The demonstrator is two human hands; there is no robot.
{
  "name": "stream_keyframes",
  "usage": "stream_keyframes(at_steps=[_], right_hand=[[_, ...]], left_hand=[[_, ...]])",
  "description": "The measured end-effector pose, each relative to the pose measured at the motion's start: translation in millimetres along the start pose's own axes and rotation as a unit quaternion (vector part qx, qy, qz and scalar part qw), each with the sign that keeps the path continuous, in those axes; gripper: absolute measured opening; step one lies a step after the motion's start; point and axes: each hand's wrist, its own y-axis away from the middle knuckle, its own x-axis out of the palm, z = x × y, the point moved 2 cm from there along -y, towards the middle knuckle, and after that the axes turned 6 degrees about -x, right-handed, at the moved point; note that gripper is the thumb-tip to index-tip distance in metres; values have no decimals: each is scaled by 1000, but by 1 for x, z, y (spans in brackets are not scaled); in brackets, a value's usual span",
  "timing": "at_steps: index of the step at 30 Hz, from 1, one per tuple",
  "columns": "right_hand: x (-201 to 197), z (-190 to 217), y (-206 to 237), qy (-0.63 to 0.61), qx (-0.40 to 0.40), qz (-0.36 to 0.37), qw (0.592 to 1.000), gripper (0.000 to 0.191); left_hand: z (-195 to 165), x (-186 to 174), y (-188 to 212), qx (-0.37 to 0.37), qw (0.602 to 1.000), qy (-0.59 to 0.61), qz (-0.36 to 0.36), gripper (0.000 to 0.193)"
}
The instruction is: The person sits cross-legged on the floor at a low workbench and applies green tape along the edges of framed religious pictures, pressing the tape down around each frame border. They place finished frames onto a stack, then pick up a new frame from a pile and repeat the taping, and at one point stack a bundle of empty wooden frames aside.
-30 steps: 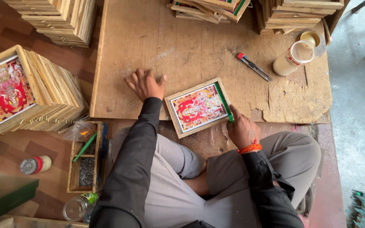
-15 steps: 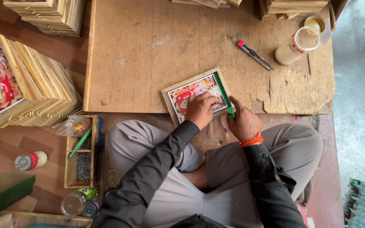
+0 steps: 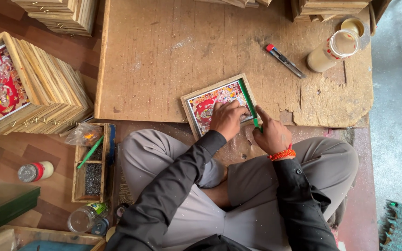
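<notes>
While the person sits cross-legged at the near edge of the worn wooden board surface (image 3: 164, 60), the left hand (image 3: 226, 120) lies flat — palm down, fingers spread — on the small wooden-framed colourful picture (image 3: 210, 100), pressing it onto the board. That frame rests tilted at the board's near edge, just in front of the knees. The right hand (image 3: 271, 134), an orange thread band at its wrist, has its grip closed around a slim green tool (image 3: 249, 103) laid along the frame's right side. Farther back on the board lie a red-tipped utility knife (image 3: 284, 60) and a cream-coloured plastic jar (image 3: 331, 50), well apart from the hands. To the left stands a slanted stack of matching framed pictures (image 3: 29, 88); near the left knee sits a narrow wooden tray (image 3: 91, 162) — dark small bits inside.
</notes>
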Motion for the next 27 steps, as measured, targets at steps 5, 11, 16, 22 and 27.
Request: stream_keyframes(at_steps=[5,11,16,22,27], right_hand=[[-1,-6,3,-36,8,2,999,77],[-2,-11,-1,-70,-2,-52,996,79],[-9,-14,4,-132,-17,-157,979,78],[-12,-8,6,-236,-76,-229,941,77],[-10,2,7,-326,-90,-215,916,75]], left_hand=[[32,-35,-20,35,989,-50,-133,11],[72,-76,-34,13,988,-151,12,20],[86,-96,-19,-122,985,-105,59,24],[70,-107,34,-27,993,-94,61,31],[42,-88,40,-63,966,-180,173,36]])
